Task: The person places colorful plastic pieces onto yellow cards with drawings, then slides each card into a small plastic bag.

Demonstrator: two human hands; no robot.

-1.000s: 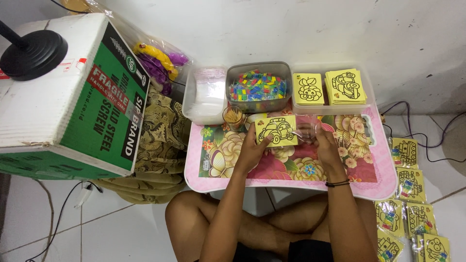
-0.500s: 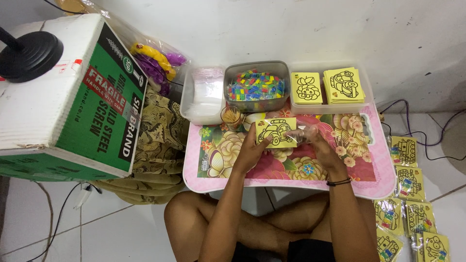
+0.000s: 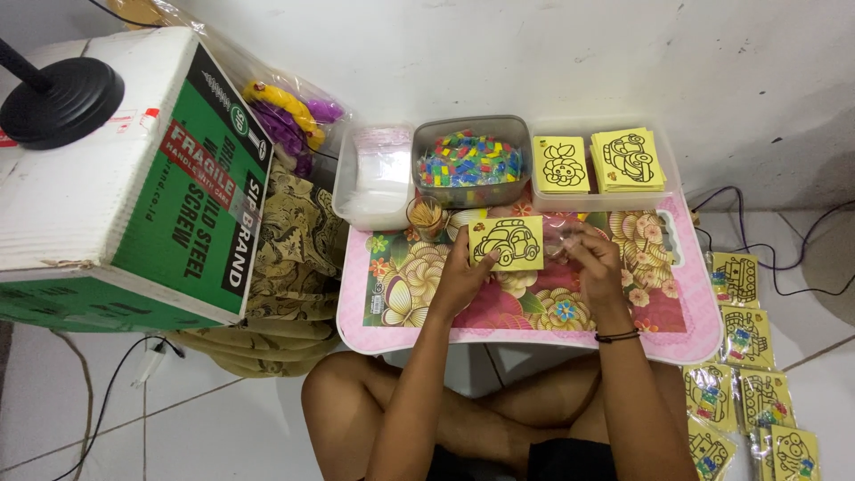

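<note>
Head view, left hand gripping yellow car card, right hand pinching clear sleeve at its 3 o'clock, over floral tray.

A small pink flowered desk is being used to carry a grey tub of coloured pieces, two clear trays and a small cup of sticks.
</note>
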